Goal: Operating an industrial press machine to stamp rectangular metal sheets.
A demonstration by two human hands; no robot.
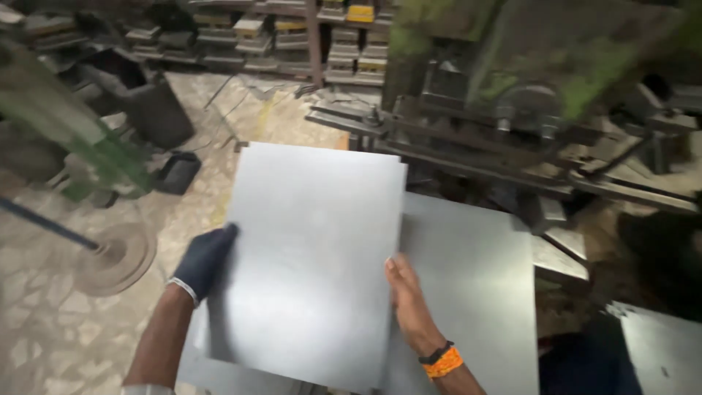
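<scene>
Gripping a grey metal sheet (311,256) by both side edges, gloved left hand (205,260) and bare right hand (406,296), above a stacked sheet (475,285).

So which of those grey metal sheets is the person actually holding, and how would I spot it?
Start at the big green machine at upper right; a stack of flat grey sheets lies below it. The held sheet is the topmost, gripped at its left edge by the dark-gloved left hand and at its right edge by the bare right hand. Unlike the others, it sits skewed, overhanging the stack's left side.
</scene>
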